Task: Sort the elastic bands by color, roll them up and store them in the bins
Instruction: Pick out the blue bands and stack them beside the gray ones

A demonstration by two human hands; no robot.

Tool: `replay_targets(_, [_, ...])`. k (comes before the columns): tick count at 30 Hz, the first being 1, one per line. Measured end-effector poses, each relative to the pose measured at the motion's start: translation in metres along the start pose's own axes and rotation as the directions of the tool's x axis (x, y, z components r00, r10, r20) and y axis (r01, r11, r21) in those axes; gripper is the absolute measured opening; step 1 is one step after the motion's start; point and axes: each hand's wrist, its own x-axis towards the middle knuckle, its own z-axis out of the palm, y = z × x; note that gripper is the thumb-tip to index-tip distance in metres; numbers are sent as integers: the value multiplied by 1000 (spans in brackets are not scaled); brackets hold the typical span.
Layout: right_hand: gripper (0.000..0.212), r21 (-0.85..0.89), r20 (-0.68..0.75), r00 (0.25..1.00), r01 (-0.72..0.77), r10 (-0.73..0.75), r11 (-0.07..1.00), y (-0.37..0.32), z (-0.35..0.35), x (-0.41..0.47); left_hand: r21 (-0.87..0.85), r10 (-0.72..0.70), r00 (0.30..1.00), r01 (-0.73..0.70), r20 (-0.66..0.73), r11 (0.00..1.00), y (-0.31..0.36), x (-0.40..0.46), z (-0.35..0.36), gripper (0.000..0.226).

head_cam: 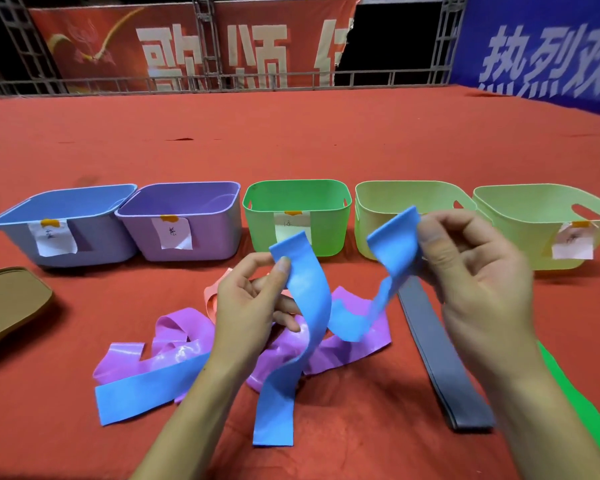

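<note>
Both hands pinch blue elastic bands above the red surface (326,140): the left hand (246,299) holds a blue band (309,306) at its 1 o'clock, the right hand (471,271) another blue band (394,247) at its 10 o'clock.

The blue banner (548,46) at the back right reads "热烈欢" in white, cut off at the edge. The red banner (187,46) carries large white characters, only partly showing; the first looks like "歌". Each bin has a paper label (53,237) with handwriting too small to read.
</note>
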Motion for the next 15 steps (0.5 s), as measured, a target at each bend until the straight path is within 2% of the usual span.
replay_targets(3, [18, 33, -46, 997, -56, 58, 998, -5, -3, -1, -7, -18, 1000, 18, 10, 1000, -2, -2, 3, 7])
replay_targets(6, [13, -20, -12, 995, -103, 103, 994, 5, 4, -4, -10, -20, 998, 21, 58, 1000, -6, -5, 8, 6])
replay_targets(9, [9, 72, 22, 974, -229, 228, 971, 18, 15, -8, -33, -24, 990, 29, 139, 999, -6, -9, 14, 6])
replay_targets(15, [18, 83, 60, 953, -300, 296, 950, 34, 24, -11, -42, -32, 978, 41, 206, 998, -4, -16, 17, 14])
